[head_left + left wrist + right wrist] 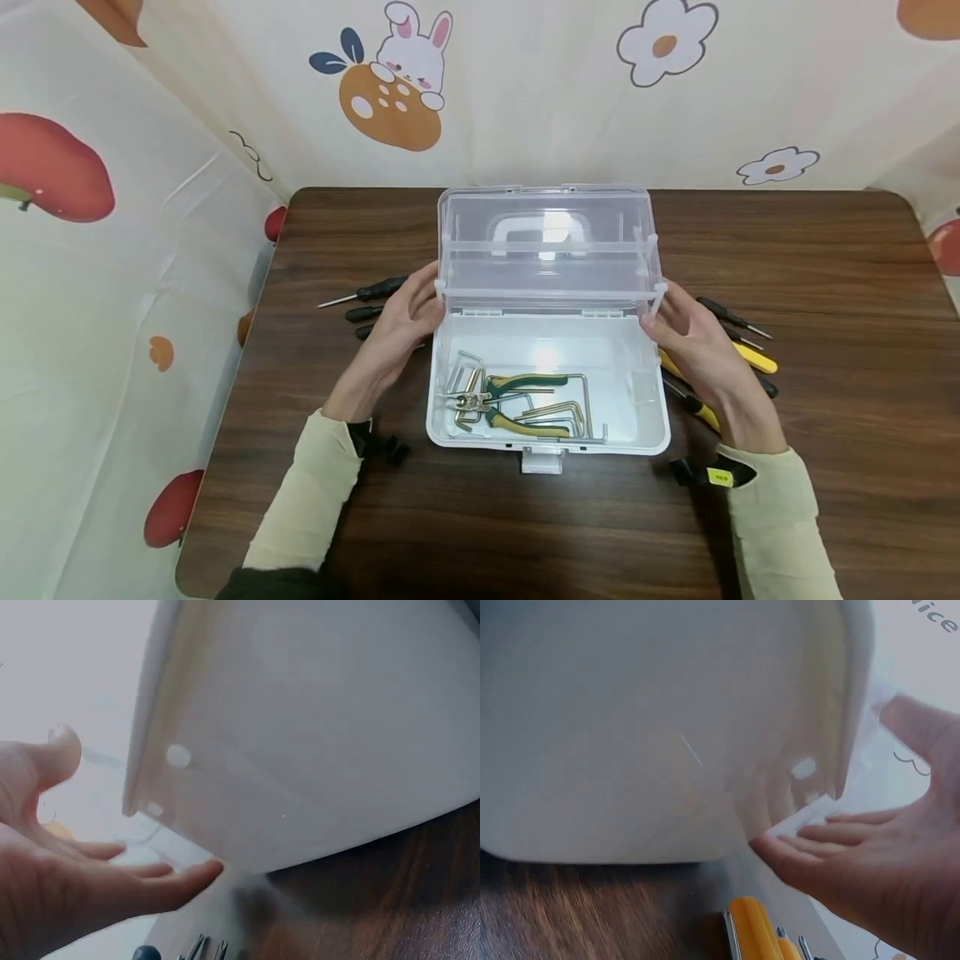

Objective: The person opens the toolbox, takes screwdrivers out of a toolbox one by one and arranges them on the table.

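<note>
A white toolbox (618, 358) stands on the table with its clear lid (472, 217) raised at the back. Inside lie pliers (528, 430) with green and yellow handles, among several L-shaped hex keys (587, 400). My left hand (401, 325) is at the box's left rear corner, by the hinge side. At the opposite rear corner is my right hand (697, 346). In both wrist views the fingers are extended, fingertips at or very near the box wall (315, 750), and the thumbs stand apart from the fingers. Whether the fingertips press on the box, I cannot tell.
Several black-handled screwdrivers (382, 287) lie left of the box, partly behind my left hand. To the right are yellow and black tools (753, 358) and another screwdriver (720, 311), partly covered by my right hand. A printed curtain (540, 100) hangs behind the wooden table (840, 333).
</note>
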